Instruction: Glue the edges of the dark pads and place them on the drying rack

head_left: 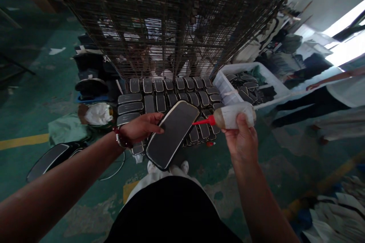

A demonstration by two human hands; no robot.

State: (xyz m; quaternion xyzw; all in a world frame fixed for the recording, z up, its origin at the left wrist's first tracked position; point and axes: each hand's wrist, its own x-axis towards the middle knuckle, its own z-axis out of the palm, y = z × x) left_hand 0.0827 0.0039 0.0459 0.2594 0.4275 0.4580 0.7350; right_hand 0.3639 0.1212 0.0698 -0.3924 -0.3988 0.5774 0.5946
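Note:
My left hand (144,129) grips the upper left edge of a dark rounded panel (173,133), thumb on its face. A pale line runs along the panel's rim. In my right hand (242,136) is a squeeze bottle (234,115) with a white wrap, lying nearly level. Its thin red nozzle points left, and the tip is at the panel's right edge; whether it touches cannot be made out. Beneath the panel, many similar dark pieces (159,102) lie in rows, partly hidden by the panel and my hands.
Behind the rows rises a tall wire rack (165,19). A white crate (273,87) of dark pieces stands to the right, with a person (319,102) beyond it. Dark stacked items (91,72), a green cloth bag (67,127) and another dark panel (51,157) are at left.

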